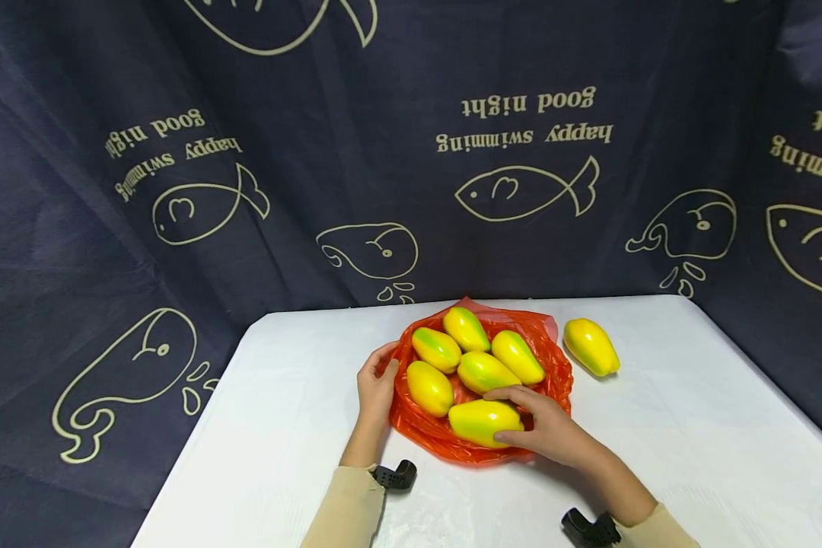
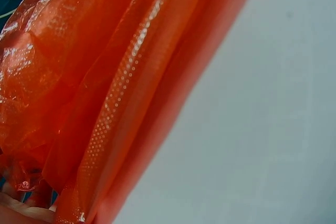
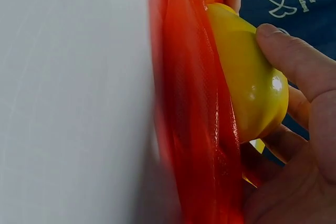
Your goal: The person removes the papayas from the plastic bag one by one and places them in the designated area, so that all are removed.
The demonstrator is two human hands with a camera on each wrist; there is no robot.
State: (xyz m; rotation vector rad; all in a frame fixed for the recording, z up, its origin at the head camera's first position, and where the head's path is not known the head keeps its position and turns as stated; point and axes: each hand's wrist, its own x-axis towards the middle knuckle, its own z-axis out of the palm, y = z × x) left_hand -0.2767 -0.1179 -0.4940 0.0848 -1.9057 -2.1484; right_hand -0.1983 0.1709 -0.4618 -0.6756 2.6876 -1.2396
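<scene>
A slip is probably being risked by the smooth skin of the fruit at lower centre of the frame; a tear, by any tug on the thin bag. The fruit is being grasped by the right hand, spread fruit-wide; the bag's left edge is being pinched by the left hand.

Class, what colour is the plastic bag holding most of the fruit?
The plastic bag is bright red, which shows best in the head view.

Crinkled, glossy plastic bag, smooth shiny fruit, matt cloth backdrop
</scene>
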